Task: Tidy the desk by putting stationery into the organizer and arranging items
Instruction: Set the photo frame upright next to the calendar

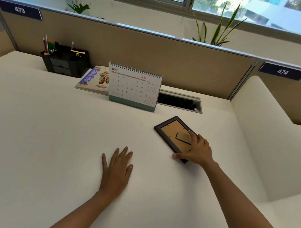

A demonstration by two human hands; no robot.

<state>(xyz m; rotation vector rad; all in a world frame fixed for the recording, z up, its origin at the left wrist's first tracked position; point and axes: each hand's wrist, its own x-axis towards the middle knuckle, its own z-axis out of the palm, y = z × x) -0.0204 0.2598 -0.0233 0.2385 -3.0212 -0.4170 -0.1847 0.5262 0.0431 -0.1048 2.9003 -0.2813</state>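
Two hands: left hand (116,171) flat, spread on desk (44,132); right hand (197,150) grips face-down frame (171,132), 2 o'clock; arranging step, likely needs standing upright.

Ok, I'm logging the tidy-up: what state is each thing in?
Black rectangular picture frame: face down on desk, gripped by right hand.
White spiral-bound desk calendar: upright, showing June.
Black plastic desk organizer: upright, holding pencils, drawers shut.
Colourful illustrated book: closed, lying flat.
Left hand: open, flat on desk.
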